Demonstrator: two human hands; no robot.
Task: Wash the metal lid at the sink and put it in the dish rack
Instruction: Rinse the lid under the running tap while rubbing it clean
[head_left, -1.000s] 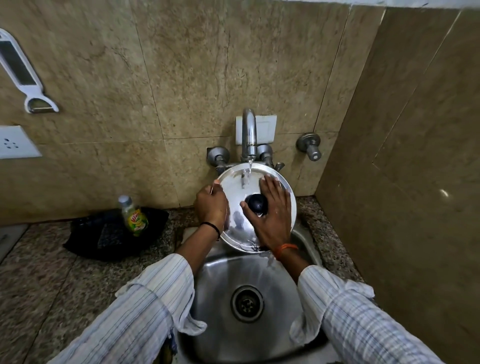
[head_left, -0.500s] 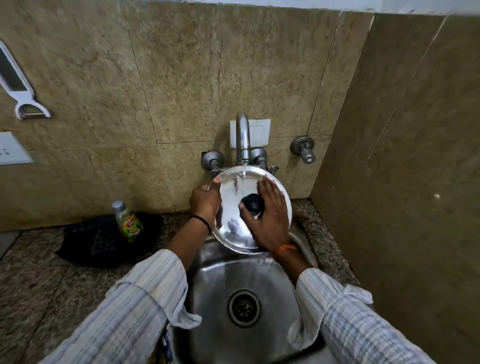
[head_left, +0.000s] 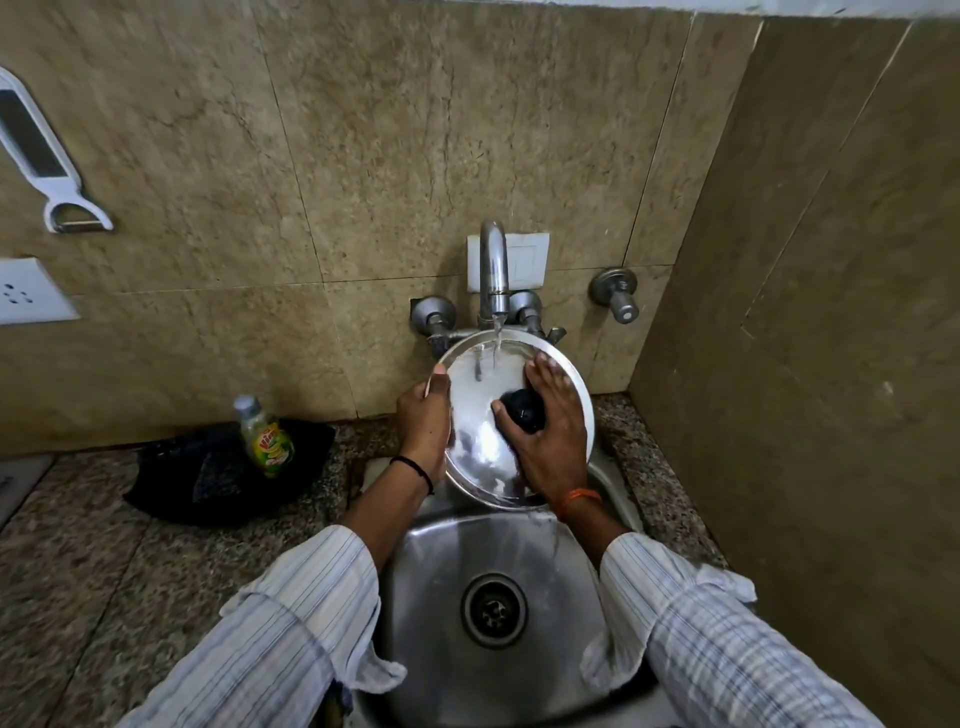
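A round metal lid (head_left: 480, 415) with a black knob (head_left: 525, 410) is held tilted over the steel sink (head_left: 436, 587), under the tap (head_left: 493, 270). A thin stream of water falls onto the lid's upper part. My left hand (head_left: 423, 421) grips the lid's left rim. My right hand (head_left: 545, 436) lies flat on the lid's face, fingers spread around the knob. No dish rack is in view.
A dish soap bottle (head_left: 265, 436) stands on a black cloth (head_left: 208, 473) on the granite counter (head_left: 104, 561) left of the sink. Tiled walls close in behind and on the right. A peeler (head_left: 47, 161) and a socket (head_left: 26, 291) are on the left wall.
The lid has stayed under the tap with both hands on it. My right hand has shifted slightly on the lid's face around the knob.
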